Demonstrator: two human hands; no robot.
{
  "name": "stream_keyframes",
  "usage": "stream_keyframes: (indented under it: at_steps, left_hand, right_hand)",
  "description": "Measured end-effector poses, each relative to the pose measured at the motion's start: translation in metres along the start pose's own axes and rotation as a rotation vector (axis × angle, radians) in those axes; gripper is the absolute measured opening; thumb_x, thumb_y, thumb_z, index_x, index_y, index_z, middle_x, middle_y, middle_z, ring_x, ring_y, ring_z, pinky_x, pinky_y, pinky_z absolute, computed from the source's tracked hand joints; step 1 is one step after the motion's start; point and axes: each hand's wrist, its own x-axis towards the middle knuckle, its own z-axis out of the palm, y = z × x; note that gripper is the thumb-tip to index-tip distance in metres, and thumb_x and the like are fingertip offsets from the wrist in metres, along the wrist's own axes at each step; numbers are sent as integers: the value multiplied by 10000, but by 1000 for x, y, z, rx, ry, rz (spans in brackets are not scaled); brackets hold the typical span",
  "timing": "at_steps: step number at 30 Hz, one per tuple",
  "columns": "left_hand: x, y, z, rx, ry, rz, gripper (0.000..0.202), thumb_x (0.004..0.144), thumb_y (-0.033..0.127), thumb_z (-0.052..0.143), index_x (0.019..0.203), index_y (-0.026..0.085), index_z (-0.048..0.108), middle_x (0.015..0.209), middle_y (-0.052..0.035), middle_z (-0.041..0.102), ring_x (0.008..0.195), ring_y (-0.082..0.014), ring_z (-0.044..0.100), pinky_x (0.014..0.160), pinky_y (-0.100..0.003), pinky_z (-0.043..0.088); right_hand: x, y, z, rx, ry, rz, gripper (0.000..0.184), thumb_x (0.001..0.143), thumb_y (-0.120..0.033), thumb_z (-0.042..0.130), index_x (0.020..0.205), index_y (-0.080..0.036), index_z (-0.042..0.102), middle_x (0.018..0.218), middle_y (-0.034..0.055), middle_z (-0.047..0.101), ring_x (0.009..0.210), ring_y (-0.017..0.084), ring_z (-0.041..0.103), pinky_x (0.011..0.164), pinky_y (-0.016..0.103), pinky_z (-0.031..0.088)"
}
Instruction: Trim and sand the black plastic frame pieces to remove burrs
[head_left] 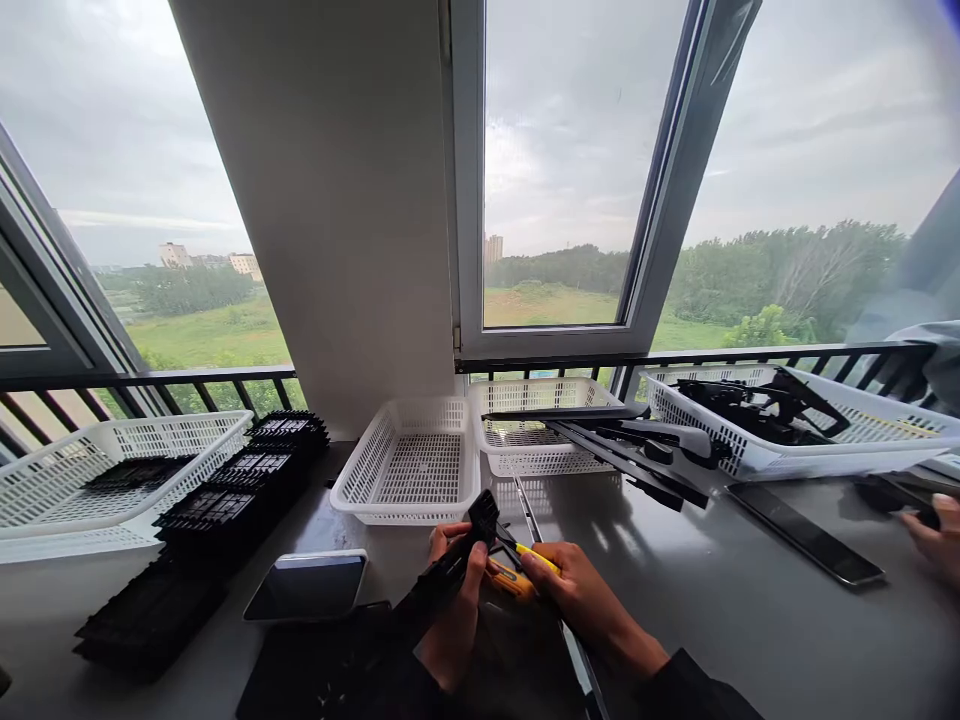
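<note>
Near the front middle of the table, my left hand (pixel 459 590) is closed round a long black plastic part (pixel 439 582), whose slotted end (pixel 484 515) tilts up past the thumb. My right hand (pixel 577 590) grips a pair of cutting pliers (pixel 538 560) with yellow-orange handles. The dark jaws of the pliers are close to the black part; whether they touch it I cannot tell. Beneath my hands, a black mat or sheet (pixel 300 665) carries small scraps. A thin metallic strip (pixel 577 660) runs under my right wrist.
Stacked black plastic parts (pixel 217 510) stand at left, beside a white basket (pixel 135 515). A phone (pixel 307 585) lies nearby. Further back are a white basket (pixel 409 510), another under long black strips (pixel 630 450), and one (pixel 787 460) holding black parts. Another person's hand (pixel 937 535) appears at right, near a dark phone-like slab (pixel 806 530).
</note>
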Motion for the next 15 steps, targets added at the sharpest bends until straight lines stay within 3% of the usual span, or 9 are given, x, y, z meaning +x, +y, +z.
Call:
stream_keyframes:
  at_steps: [5, 10, 15]
  left_hand:
    - [0, 1, 0, -15, 2, 10, 279, 935, 488, 650, 1058, 239, 627, 789, -3, 741, 747, -239, 717, 764, -383, 564]
    - [0, -3, 1, -18, 0, -2, 271, 954, 483, 636, 1078, 242, 629, 938, -30, 778, 824, -234, 725, 814, -383, 557]
    - [1, -10, 1, -28, -21, 12, 284, 959, 483, 640, 1094, 235, 620, 924, -44, 777, 830, -239, 737, 835, -393, 556]
  right_hand:
    - [0, 4, 1, -4, 18, -5, 697, 934, -825, 434, 599, -216, 377, 608, -24, 354, 598, 129, 314, 555, 288, 205]
    - [0, 4, 0, -4, 1, 2, 690, 939, -818, 432, 606, -217, 375, 611, -25, 343, 596, 127, 305, 549, 287, 200]
    - [0, 5, 0, -10, 4, -7, 690, 941, -815, 427, 603, -214, 386, 615, -23, 352, 603, 129, 312, 557, 285, 212]
